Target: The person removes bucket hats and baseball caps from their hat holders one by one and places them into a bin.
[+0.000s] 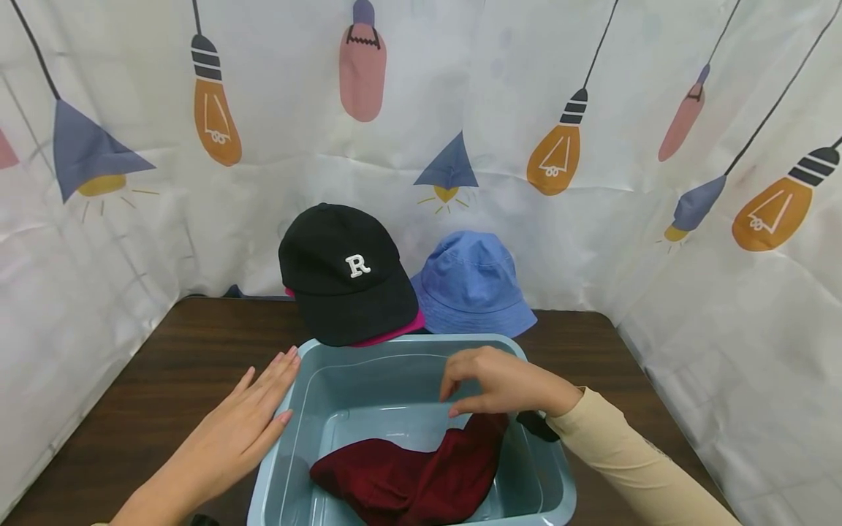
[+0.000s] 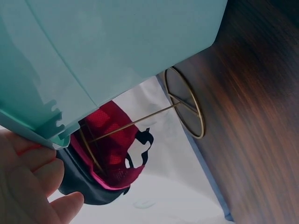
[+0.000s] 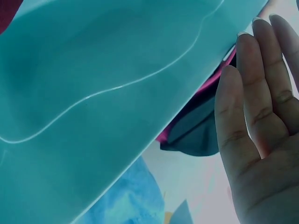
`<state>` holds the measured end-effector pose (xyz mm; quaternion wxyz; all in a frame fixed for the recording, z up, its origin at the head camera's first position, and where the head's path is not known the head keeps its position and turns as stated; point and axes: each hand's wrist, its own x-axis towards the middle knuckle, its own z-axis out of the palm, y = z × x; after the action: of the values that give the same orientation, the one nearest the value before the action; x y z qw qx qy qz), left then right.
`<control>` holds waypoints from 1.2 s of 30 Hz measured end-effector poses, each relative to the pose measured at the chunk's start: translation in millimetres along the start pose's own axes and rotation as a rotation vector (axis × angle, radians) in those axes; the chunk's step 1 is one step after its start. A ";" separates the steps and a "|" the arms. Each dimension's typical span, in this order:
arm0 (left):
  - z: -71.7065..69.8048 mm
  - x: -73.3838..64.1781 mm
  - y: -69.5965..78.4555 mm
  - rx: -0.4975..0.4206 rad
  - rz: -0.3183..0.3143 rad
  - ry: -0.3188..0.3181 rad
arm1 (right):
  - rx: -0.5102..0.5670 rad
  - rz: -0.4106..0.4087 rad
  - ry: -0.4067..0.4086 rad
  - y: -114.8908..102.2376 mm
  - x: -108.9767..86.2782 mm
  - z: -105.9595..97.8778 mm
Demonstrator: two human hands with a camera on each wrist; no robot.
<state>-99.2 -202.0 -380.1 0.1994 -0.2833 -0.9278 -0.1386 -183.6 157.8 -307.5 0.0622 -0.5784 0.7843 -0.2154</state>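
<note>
A light blue plastic basin (image 1: 388, 365) stands on the table in front of me. Inside it lies a crumpled dark red cloth item (image 1: 421, 471), its right end raised against the wall. My left hand (image 1: 226, 431) lies along the basin's left rim with straight fingers; the left wrist view has those fingers (image 2: 44, 172) at the rim's edge. Over the basin's right side hovers my right hand (image 1: 503, 383), fingers loosely bent and holding nothing, thumb close above the cloth. In the right wrist view its palm and fingers (image 3: 250, 93) are bare.
Behind the basin are a black cap (image 1: 342, 267) with a white R, over a pink one (image 1: 395, 332), and a blue bucket hat (image 1: 470, 281). A wire stand (image 2: 201, 116) holds the caps. A lamp-print curtain (image 1: 283, 183) surrounds the dark wooden table (image 1: 217, 336).
</note>
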 end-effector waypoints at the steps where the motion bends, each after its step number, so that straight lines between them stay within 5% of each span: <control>1: 0.2 -0.1 0.0 -0.001 0.001 0.000 | 0.000 0.003 0.005 0.3 -0.1 -0.6; 36: 0.4 -0.4 0.7 -0.018 -0.020 -0.008 | -0.012 0.144 0.107 18.2 -1.6 -19.3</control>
<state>-98.6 -201.5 -380.5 0.1920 -0.2764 -0.9300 -0.1478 -205.9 168.7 -297.9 0.0321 -0.5088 0.8272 -0.2361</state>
